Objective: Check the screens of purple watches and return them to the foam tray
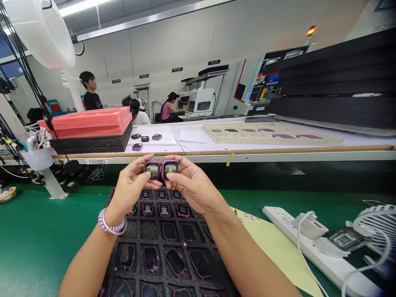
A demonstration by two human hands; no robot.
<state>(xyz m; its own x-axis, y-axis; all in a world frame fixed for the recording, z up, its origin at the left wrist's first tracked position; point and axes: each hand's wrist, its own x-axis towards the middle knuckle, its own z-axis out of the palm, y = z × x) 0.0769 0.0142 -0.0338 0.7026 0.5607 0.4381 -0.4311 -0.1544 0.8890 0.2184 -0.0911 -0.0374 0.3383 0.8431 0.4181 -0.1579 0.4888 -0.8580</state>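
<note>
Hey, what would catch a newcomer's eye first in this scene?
Dead centre, the left hand and right hand each hold up a purple device, the left device and right device, side by side. Below lies a black foam tray of similar devices on the green mat. Pink foam sheets stack behind, left.

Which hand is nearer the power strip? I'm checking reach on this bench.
Right. The right hand holds a purple device above the tray, on the side where the power strip lies. The left hand holds another device farther away.
</note>
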